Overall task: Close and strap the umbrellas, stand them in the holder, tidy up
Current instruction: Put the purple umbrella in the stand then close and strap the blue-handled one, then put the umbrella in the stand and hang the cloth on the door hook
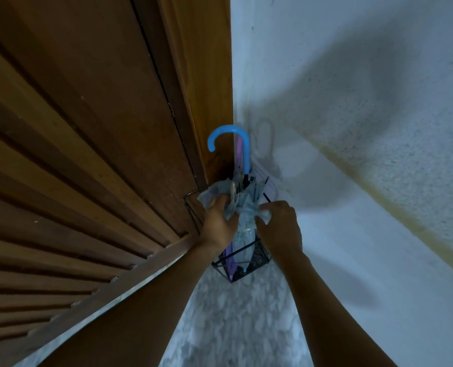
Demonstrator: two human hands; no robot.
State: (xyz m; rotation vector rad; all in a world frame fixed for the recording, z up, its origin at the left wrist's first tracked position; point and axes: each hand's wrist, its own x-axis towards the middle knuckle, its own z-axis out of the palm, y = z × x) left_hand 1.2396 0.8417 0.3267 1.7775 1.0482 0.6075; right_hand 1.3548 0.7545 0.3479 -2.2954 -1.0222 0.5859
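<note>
**Down in the corner: both hands on the umbrella cloth**

Here a brown slatted wooden door (74, 154) fills the left side and meets a pale textured wall (352, 128) at a corner. A speckled grey floor (233, 313) runs below them. In that corner stands a black wire holder (221, 271), set on the floor against both door and wall.

A pale blue-grey patterned umbrella (242, 234) stands upright inside it, its cloth loose and bunched near the top. The left hand (220, 218) is curled round the bunched cloth on the door side. The right hand (278, 223) pinches a fold of the same cloth on the wall side.

A purple umbrella (229, 260) stands in the holder beside it, showing through the wires low down. A bright blue hooked plastic handle (228, 131) rises above the cloth, its hook turned towards the door.
</note>
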